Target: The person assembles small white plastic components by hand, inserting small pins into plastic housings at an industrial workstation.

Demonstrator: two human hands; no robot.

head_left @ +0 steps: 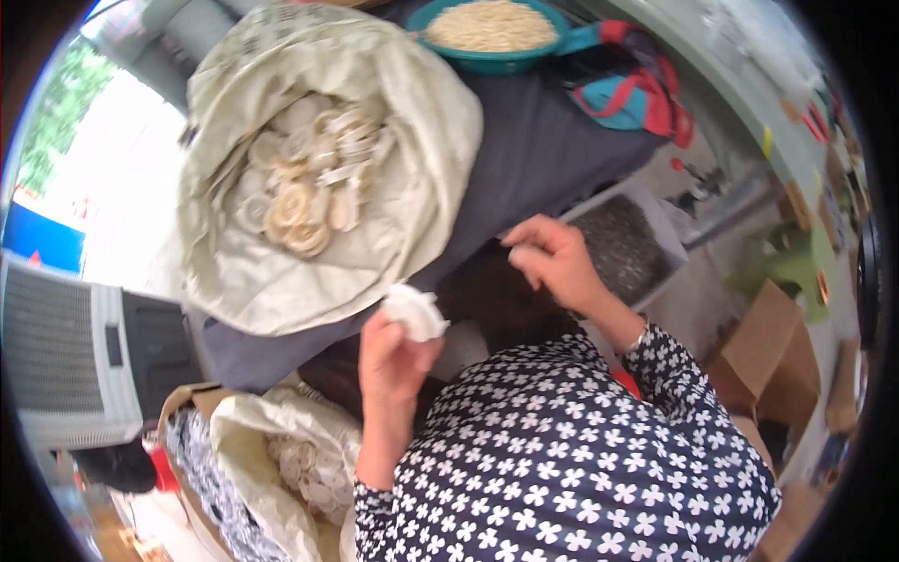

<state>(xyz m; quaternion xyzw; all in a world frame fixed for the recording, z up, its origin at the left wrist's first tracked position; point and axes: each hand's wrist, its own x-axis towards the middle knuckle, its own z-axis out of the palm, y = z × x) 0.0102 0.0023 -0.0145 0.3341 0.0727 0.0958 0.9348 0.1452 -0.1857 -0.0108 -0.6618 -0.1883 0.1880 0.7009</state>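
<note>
My left hand [386, 365] grips a white round plastic part [414, 313] with small tabs at its rim, held up just off the near edge of a large cream sack [433, 140]. Inside that sack lie several off-white ring-shaped parts [304, 192]. Over to the right, my right hand [562, 270] is raised beside a pale bin [663, 217] of small dark pieces [618, 245]. Its fingers are curled in toward the thumb and slightly blurred; whatever they hold is too small to make out.
A teal basin [487, 64] of small pale pieces stands at the back, beside a teal and red bag [626, 101]. Another sack [248, 426] with white ring parts [314, 476] sits at lower left. On the right are an opened cardboard box [760, 335] and a green stool [796, 267].
</note>
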